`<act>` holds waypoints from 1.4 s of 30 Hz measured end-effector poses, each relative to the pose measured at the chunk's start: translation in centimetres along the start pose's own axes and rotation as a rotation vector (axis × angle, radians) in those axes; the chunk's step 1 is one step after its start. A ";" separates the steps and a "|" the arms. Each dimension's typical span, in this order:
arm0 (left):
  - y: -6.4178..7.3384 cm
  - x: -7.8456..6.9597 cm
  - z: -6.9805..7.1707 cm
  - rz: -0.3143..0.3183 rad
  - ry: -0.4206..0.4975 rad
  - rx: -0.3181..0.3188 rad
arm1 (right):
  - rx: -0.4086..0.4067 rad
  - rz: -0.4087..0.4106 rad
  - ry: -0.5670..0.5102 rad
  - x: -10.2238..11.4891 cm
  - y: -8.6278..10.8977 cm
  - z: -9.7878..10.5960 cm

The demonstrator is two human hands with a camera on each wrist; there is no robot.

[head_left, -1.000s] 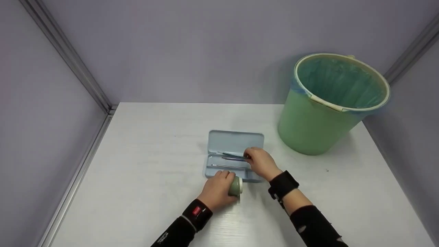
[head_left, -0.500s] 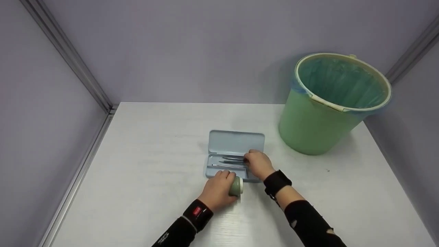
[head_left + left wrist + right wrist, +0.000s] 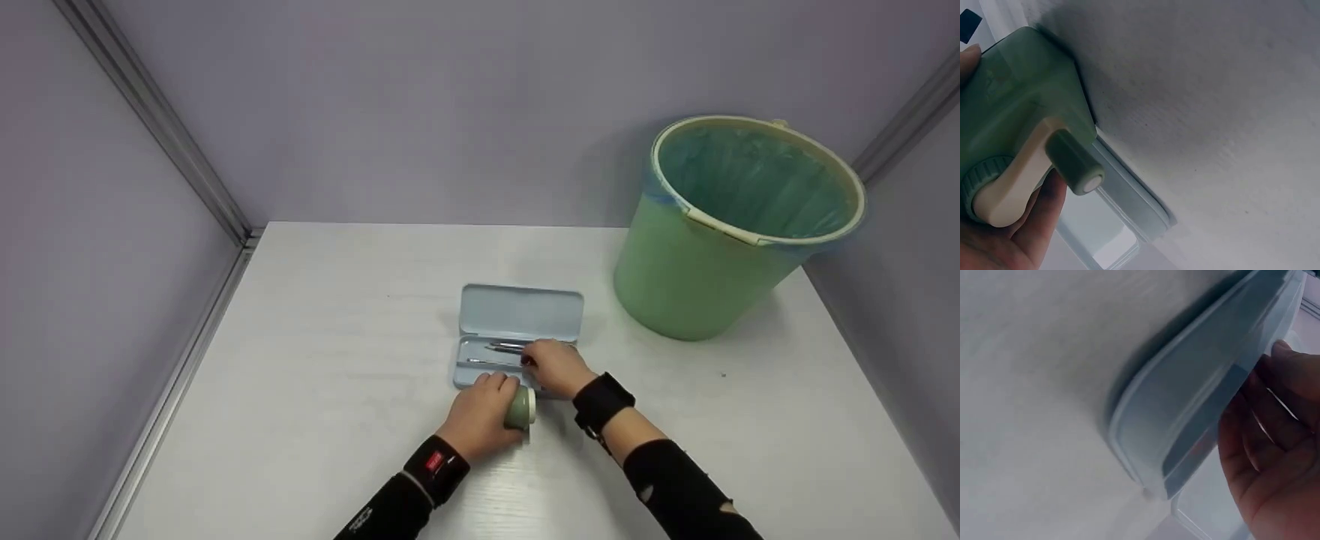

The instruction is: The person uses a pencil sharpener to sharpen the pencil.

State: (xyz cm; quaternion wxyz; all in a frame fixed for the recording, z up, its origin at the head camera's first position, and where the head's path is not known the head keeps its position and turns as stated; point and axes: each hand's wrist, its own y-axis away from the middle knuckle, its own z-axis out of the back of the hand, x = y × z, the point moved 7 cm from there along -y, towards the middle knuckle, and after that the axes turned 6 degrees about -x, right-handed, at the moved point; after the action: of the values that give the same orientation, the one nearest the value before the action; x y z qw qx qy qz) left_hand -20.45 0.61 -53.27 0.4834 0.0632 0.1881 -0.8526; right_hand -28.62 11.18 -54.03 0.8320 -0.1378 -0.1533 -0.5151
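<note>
My left hand (image 3: 480, 416) grips a green hand-crank pencil sharpener (image 3: 519, 409) on its side at the front edge of an open light-blue pencil case (image 3: 521, 311). In the left wrist view, the sharpener's cream crank arm (image 3: 1019, 171) and green crank knob (image 3: 1075, 163) face the camera. My right hand (image 3: 559, 367) reaches into the case's right part, its fingertips over the right end of a thin pencil (image 3: 491, 363) in the front section. More pencils (image 3: 504, 348) lie behind it. Whether the fingers (image 3: 1283, 349) pinch anything is hidden in both views.
A tall green bin (image 3: 690, 277) with a plastic liner stands at the back right of the white table (image 3: 337, 337). Pale walls (image 3: 450, 112) close in the back and sides. A tiny dark speck (image 3: 724, 374) lies right of the hands.
The right hand lowered a raised pencil into the case's back section and let it go, then moved forward-left and down to the front pencil. The left hand and sharpener stayed in place.
</note>
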 end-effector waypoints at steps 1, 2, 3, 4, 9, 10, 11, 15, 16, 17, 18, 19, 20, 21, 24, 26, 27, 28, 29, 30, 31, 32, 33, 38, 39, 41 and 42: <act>0.0 0.0 0.0 0.004 0.002 0.006 | 0.012 0.002 0.007 0.1 0.0 -0.1; 0.0 0.0 0.0 0.006 0.005 0.007 | 0.014 0.003 0.016 0.2 -0.1 -0.1; -0.1 0.0 0.0 0.008 0.007 0.009 | 0.016 0.002 0.024 0.3 -0.1 -0.2; -0.1 0.0 0.0 0.010 0.007 0.010 | 0.013 0.002 0.031 0.3 -0.2 -0.3; -0.1 0.0 -0.1 0.022 0.019 0.025 | 0.030 -0.039 0.039 0.0 -0.4 -0.7; -0.1 0.0 -0.1 0.024 0.021 0.028 | 0.039 -0.050 0.039 -0.1 -0.4 -0.8; -0.1 0.0 -0.1 0.026 0.023 0.031 | 0.050 -0.064 0.036 -0.2 -0.4 -0.9; -0.1 -0.1 -0.1 0.023 0.023 0.033 | 0.081 -0.109 0.020 -0.3 -0.5 -1.0; -0.1 -0.1 -0.1 0.022 0.021 0.034 | 0.082 -0.116 0.016 -0.4 -0.5 -1.0; -0.1 -0.1 -0.1 0.022 0.020 0.035 | 0.082 -0.122 0.011 -0.4 -0.6 -1.0; -0.1 -0.1 -0.1 0.022 0.021 0.037 | 0.082 -0.124 0.009 -0.4 -0.6 -1.0; -0.1 -0.1 -0.1 0.022 0.019 0.039 | 0.081 -0.126 0.007 -0.5 -0.6 -1.0; -0.1 -0.1 -0.1 0.022 0.017 0.040 | 0.078 -0.127 0.004 -0.5 -0.6 -0.9; -0.2 -0.1 -0.1 0.023 0.017 0.043 | 0.073 -0.129 -0.001 -0.6 -0.6 -0.9; -0.2 -0.1 -0.1 0.024 0.018 0.045 | 0.055 -0.131 -0.029 -0.8 -0.5 -0.5; -0.3 -0.1 -0.1 0.014 0.002 0.034 | 0.034 -0.133 -0.065 -1.1 -0.3 0.0; -0.3 -0.1 0.0 0.010 -0.002 0.027 | 0.025 -0.138 -0.087 -1.2 -0.2 0.3; -0.3 0.0 0.0 0.008 -0.008 0.021 | 0.014 -0.142 -0.112 -1.4 -0.1 0.6; -0.3 0.0 0.1 0.006 -0.013 0.017 | 0.003 -0.147 -0.137 -1.6 0.0 0.9; -0.2 0.1 0.1 0.005 -0.016 0.014 | -0.008 -0.153 -0.160 -1.8 0.2 1.2; -0.2 0.2 0.2 0.010 -0.009 0.012 | -0.021 -0.153 -0.184 -2.0 0.4 1.4; -0.2 0.3 0.2 0.021 0.010 0.013 | -0.031 -0.162 -0.208 -2.2 0.6 1.7; -0.2 0.4 0.3 0.030 0.032 0.010 | -0.040 -0.163 -0.230 -2.3 0.8 2.0; -0.4 1.2 1.5 0.118 0.217 -0.089 | -0.106 -0.117 -0.337 -1.8 2.0 3.8; -0.5 1.4 1.9 0.146 0.278 -0.128 | -0.123 -0.100 -0.360 -1.5 2.3 4.3; -0.9 1.9 2.9 0.206 0.422 -0.211 | -0.155 -0.070 -0.398 -0.8 2.7 5.1; -1.1 2.1 3.3 0.233 0.503 -0.255 | -0.168 -0.064 -0.421 -0.5 2.9 5.4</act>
State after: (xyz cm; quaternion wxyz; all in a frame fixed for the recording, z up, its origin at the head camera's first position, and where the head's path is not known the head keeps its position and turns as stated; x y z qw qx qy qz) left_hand -22.26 -1.84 -50.51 0.5201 0.2323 0.3989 -0.7186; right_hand -26.81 14.98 -49.51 0.7506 -0.3058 -0.2843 -0.5121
